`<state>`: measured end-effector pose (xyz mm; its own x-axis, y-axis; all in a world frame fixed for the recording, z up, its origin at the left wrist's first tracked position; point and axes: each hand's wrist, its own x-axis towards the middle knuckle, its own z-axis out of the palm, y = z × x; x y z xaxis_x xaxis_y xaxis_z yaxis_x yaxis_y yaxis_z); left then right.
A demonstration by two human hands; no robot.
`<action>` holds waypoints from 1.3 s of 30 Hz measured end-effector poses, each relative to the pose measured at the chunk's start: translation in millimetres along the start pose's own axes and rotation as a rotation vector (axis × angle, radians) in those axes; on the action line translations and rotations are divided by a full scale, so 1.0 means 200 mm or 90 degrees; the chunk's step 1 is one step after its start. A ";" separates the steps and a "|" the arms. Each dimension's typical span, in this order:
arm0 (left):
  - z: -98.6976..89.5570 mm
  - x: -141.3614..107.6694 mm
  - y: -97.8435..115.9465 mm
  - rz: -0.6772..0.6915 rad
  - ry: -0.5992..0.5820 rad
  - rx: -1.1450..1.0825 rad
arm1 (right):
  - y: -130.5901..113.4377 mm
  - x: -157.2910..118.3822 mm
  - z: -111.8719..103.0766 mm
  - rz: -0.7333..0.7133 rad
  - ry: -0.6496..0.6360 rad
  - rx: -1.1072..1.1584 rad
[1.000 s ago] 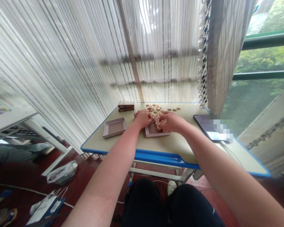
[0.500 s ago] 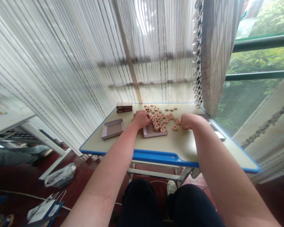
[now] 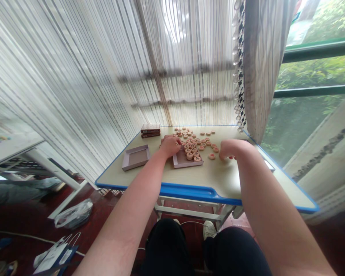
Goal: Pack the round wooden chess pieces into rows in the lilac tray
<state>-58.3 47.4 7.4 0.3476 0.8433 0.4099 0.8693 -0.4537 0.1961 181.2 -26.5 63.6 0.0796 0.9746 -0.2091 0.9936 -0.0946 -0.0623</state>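
Note:
Several round wooden pieces with characters lie in a heap on the table [image 3: 149,178], some of them [image 3: 189,155] in an open shallow box [image 3: 188,165]. My left hand [image 3: 171,145] is at the heap's left side, over the box's back left corner, with its fingers curled; what they hold is too small to make out. My right hand [image 3: 229,150] is curled down at the tabletop on the right, beside a loose piece with a red mark [image 3: 211,156]. Its fingertips are mostly hidden behind the hand.
Another shallow box part [image 3: 135,157] lies at the left. Two stacked dark boxes [image 3: 150,131] stand at the back left. A flat dark-edged object [image 3: 268,165] lies by the right edge. String curtains hang behind the table.
My right hand has shifted slightly, and its lower fingers have changed shape by the tabletop. My left hand stays at the heap. The view has moved a little.

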 end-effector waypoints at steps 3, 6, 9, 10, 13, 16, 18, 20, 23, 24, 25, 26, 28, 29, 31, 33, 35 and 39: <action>0.00 0.00 0.00 -0.008 0.004 0.002 | -0.02 -0.01 -0.02 0.060 -0.079 -0.044; 0.00 0.00 0.00 -0.013 0.013 0.007 | -0.04 -0.01 -0.03 0.064 0.010 -0.043; 0.00 0.01 0.01 -0.006 0.020 0.020 | -0.12 -0.04 -0.02 -0.097 0.108 0.000; -0.01 0.01 0.01 -0.004 0.019 0.026 | -0.15 -0.05 -0.01 -0.180 0.129 0.022; -0.01 0.01 0.02 -0.017 0.012 0.036 | -0.27 -0.10 0.04 -0.366 0.200 0.072; -0.01 0.01 0.02 -0.016 0.010 0.035 | -0.36 -0.12 0.10 -0.502 0.260 0.070; 0.00 0.01 0.01 -0.005 0.017 0.033 | -0.38 -0.11 0.14 -0.531 0.282 0.063; 0.00 0.01 0.01 -0.002 0.023 0.029 | -0.40 -0.09 0.16 -0.528 0.284 0.059; 0.00 0.01 0.01 -0.003 0.021 0.025 | -0.41 -0.06 0.20 -0.518 0.266 0.043; 0.00 0.01 0.01 -0.003 0.021 0.025 | -0.41 -0.05 0.20 -0.521 0.263 0.036; 0.00 0.02 0.01 -0.002 0.021 0.025 | -0.41 -0.05 0.20 -0.527 0.264 0.031; 0.00 0.02 0.01 -0.003 0.023 0.025 | -0.41 -0.05 0.20 -0.538 0.266 0.027; 0.00 0.02 0.01 -0.009 0.024 0.024 | -0.41 -0.06 0.20 -0.564 0.269 0.031; 0.00 0.02 0.00 -0.011 0.026 0.023 | -0.41 -0.07 0.19 -0.577 0.269 0.037; 0.00 0.02 0.00 -0.015 0.029 0.019 | -0.41 -0.08 0.18 -0.607 0.266 0.051; 0.01 0.02 0.00 -0.018 0.034 0.017 | -0.40 -0.09 0.18 -0.628 0.253 0.057; 0.01 0.02 0.00 -0.021 0.036 0.018 | -0.40 -0.10 0.17 -0.625 0.227 0.049; 0.01 0.01 0.00 -0.024 0.029 0.011 | -0.38 -0.12 0.15 -0.586 0.204 0.019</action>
<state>-56.8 50.5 6.5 0.2986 0.8453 0.4431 0.8872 -0.4170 0.1974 101.0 -49.3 43.2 -0.7041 0.6785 0.2094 0.6762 0.7307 -0.0941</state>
